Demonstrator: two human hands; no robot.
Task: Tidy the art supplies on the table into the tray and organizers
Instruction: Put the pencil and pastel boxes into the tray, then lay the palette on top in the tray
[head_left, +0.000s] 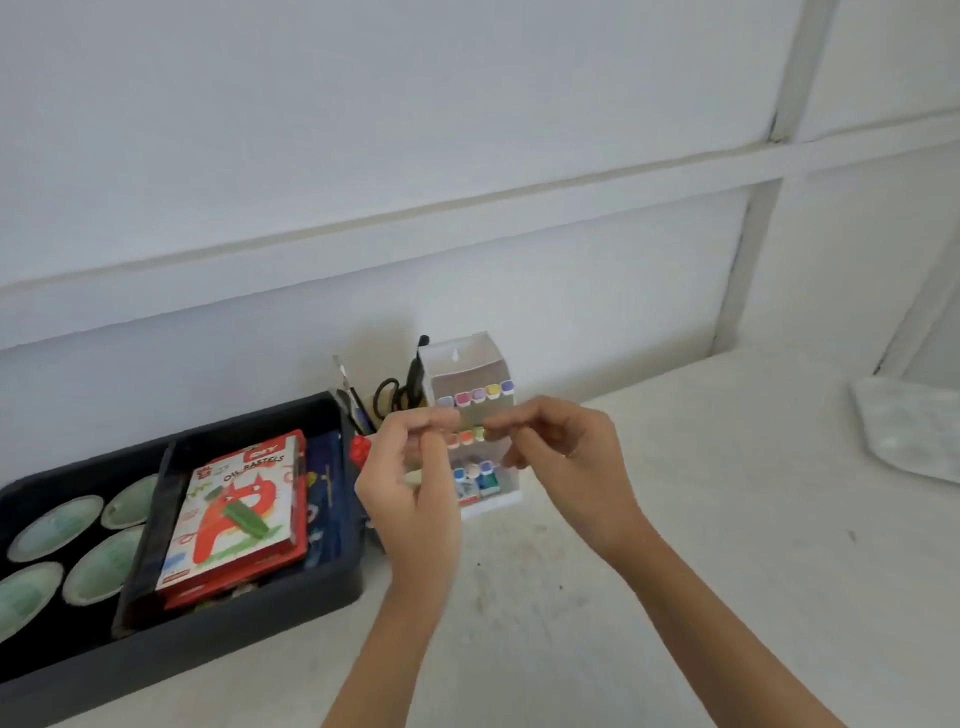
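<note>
1. Both forearms rise from the bottom edge. The left hand (410, 467) and right hand (561, 452) sit close together, fingertips almost touching, just in front of the clear marker organizer (483, 374).
2. The left hand's curled fingers hold a small pale item (417, 476) against the palm, too blurred to name. I cannot tell whether the right hand's pinched fingertips grip that same item, a separate piece, or nothing.
3. If the two hands are pulling a cap or joining two parts, a slip could drop the item onto the table (675, 571). It could also roll out of reach.
4. The organizer looks light and tall, with rows of markers (478, 396) showing end-on. A knuckle pushing forward could likely tip it or shove it back into the scissors (392, 395) standing behind it.
5. Forcing the item into an already filled slot could dislodge neighbouring markers.
6. The dark tray (260, 618) to the left holds an oil pastels box (234, 514) beside round paint wells (98, 566). Misplacing the item there could bury it.
</note>
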